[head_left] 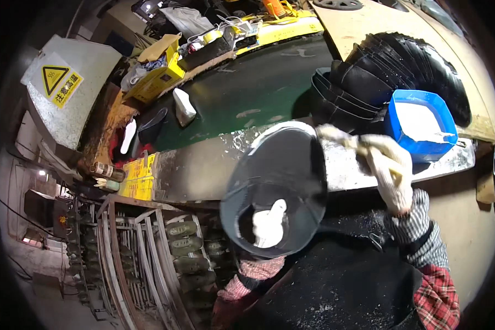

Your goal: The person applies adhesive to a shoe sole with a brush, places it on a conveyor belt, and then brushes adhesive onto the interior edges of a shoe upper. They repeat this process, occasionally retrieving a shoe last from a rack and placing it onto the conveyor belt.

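A black, tube-like piece of sheet material stands open toward me, with a white band along its top rim. My left hand, in a white glove, shows through its lower opening; the thumb lies against the inside and the rest of the grip is partly hidden. At the upper right rim is my right hand, also gloved, its fingers closed around a brush that is blurred by motion. Right of that hand sits a blue tub of white paste. Behind lies a fanned stack of black sheet pieces.
A dark green work surface with a pale metal front edge stretches ahead. On it lies a white block-like form. A yellow box and a metal housing with a heat warning sign stand left. Below is a rack.
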The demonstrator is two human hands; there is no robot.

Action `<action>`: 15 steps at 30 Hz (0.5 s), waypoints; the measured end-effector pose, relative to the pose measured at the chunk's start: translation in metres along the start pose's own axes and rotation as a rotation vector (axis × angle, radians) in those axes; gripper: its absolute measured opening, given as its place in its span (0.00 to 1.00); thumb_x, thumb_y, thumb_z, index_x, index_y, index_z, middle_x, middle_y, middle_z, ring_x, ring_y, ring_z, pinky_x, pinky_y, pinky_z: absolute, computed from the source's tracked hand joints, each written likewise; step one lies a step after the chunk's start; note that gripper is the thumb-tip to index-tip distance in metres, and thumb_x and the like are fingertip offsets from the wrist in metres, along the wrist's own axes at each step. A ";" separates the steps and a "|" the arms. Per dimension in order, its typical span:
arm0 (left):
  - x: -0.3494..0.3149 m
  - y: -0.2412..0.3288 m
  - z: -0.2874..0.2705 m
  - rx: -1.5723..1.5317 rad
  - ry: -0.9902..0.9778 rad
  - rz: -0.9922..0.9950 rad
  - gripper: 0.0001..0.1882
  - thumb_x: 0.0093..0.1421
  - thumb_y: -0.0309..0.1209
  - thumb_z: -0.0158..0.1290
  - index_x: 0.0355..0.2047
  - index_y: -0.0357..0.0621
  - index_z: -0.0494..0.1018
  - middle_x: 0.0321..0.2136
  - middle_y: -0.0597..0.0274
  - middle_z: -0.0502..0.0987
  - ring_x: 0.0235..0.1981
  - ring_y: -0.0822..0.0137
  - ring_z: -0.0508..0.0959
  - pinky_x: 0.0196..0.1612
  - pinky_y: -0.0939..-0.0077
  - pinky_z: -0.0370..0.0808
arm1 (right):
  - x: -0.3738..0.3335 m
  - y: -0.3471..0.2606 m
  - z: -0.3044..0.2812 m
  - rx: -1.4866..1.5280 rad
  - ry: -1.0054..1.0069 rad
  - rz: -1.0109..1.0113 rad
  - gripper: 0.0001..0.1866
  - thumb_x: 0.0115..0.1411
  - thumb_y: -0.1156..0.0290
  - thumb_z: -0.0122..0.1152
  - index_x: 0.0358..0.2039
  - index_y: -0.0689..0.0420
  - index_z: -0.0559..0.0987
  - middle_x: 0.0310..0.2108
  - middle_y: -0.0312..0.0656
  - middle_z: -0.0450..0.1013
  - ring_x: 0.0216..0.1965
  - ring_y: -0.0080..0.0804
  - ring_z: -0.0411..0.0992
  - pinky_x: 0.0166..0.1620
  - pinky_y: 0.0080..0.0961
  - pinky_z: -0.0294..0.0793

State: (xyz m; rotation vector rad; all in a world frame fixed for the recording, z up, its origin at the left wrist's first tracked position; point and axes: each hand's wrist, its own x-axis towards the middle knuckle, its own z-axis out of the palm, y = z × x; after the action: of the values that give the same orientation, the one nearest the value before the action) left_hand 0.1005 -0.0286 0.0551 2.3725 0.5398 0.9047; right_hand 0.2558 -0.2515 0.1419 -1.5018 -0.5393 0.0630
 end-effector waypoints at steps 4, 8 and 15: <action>0.083 0.166 0.048 0.918 0.750 -0.480 0.13 0.60 0.32 0.57 0.18 0.47 0.75 0.12 0.66 0.69 0.12 0.63 0.65 0.19 0.70 0.64 | 0.046 -0.068 0.068 -0.154 -0.667 -0.135 0.13 0.61 0.63 0.56 0.40 0.58 0.79 0.26 0.43 0.77 0.24 0.31 0.76 0.30 0.22 0.74; 0.022 -0.008 0.065 0.266 0.257 0.426 0.09 0.61 0.29 0.52 0.22 0.46 0.74 0.12 0.65 0.69 0.11 0.63 0.63 0.20 0.70 0.65 | -0.008 -0.069 0.107 -0.291 -0.535 -0.843 0.16 0.58 0.59 0.60 0.42 0.57 0.77 0.18 0.38 0.73 0.19 0.34 0.74 0.24 0.28 0.72; 0.072 -0.037 -0.024 -0.226 -0.384 0.112 0.07 0.62 0.26 0.52 0.25 0.44 0.74 0.13 0.68 0.66 0.11 0.70 0.65 0.17 0.77 0.63 | -0.023 -0.024 0.014 0.033 -0.843 -0.131 0.13 0.59 0.67 0.63 0.40 0.63 0.80 0.33 0.45 0.79 0.31 0.29 0.76 0.36 0.24 0.78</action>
State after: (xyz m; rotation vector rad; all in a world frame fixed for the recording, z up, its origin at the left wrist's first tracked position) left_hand 0.1272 0.0464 0.0822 2.3022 0.1462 0.5016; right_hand 0.2230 -0.2488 0.1576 -1.3616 -1.2971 0.6177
